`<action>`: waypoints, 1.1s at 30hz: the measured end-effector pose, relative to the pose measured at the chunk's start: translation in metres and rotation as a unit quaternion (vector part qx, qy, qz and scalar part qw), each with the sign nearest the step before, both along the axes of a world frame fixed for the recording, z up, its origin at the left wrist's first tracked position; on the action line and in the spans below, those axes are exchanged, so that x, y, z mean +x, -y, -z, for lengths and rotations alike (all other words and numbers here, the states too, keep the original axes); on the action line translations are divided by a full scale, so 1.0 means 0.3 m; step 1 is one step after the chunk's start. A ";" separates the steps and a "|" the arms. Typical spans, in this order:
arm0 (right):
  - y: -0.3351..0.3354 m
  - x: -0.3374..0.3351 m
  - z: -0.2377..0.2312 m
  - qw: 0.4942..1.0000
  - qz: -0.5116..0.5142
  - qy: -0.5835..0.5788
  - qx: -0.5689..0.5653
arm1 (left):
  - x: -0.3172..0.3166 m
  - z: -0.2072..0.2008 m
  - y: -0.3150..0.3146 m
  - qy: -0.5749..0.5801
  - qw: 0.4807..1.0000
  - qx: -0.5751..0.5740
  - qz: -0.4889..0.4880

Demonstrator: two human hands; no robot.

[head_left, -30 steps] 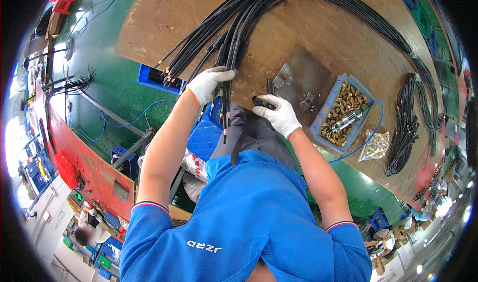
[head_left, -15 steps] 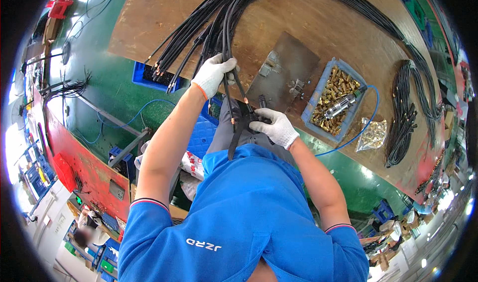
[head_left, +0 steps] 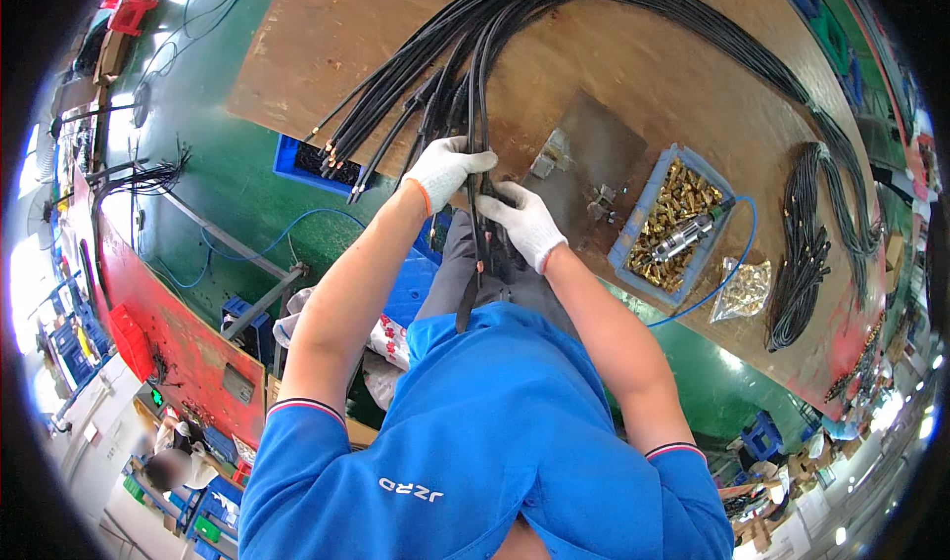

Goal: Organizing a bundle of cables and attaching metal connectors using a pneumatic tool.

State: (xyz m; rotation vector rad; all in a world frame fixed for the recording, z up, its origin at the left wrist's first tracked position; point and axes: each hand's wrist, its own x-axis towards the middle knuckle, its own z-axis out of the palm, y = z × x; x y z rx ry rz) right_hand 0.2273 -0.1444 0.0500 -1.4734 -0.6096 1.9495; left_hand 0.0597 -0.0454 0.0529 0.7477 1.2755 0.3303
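Black cables (head_left: 475, 85) fan across the wooden bench (head_left: 673, 75), ends hanging off its near edge. Left hand (head_left: 445, 169) and right hand (head_left: 524, 226), both gloved, fingers clamped on 1 cable bunch.

left hand (head_left: 442, 169) grips black cables (head_left: 475, 85) | right hand (head_left: 524, 222) touching them | wooden bench (head_left: 653, 75)

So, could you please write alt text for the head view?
Two white-gloved hands, left hand and right hand, grip black cables fanned over a brown workbench. A blue tray of brass fittings sits to the right.
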 end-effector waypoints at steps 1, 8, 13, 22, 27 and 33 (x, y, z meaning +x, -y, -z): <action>-0.032 -0.026 0.021 1.000 0.001 0.004 0.004 | -0.017 0.011 -0.008 -0.004 1.000 -0.028 0.008; -0.290 -0.183 0.102 0.990 0.007 0.124 0.074 | -0.188 0.022 -0.094 -0.102 0.991 0.077 -0.048; -0.471 -0.227 0.168 0.986 0.075 0.138 0.062 | -0.249 -0.015 -0.132 -0.078 0.996 0.029 -0.012; -0.455 -0.145 0.053 0.990 0.027 0.042 0.131 | -0.283 -0.026 -0.146 -0.018 0.996 -0.025 -0.084; -0.280 -0.101 -0.012 0.966 -0.172 -0.056 0.184 | -0.240 -0.023 -0.152 0.097 0.992 -0.056 -0.065; -0.208 -0.153 -0.077 0.968 0.029 0.005 0.250 | -0.182 -0.025 -0.135 0.122 0.987 -0.059 -0.092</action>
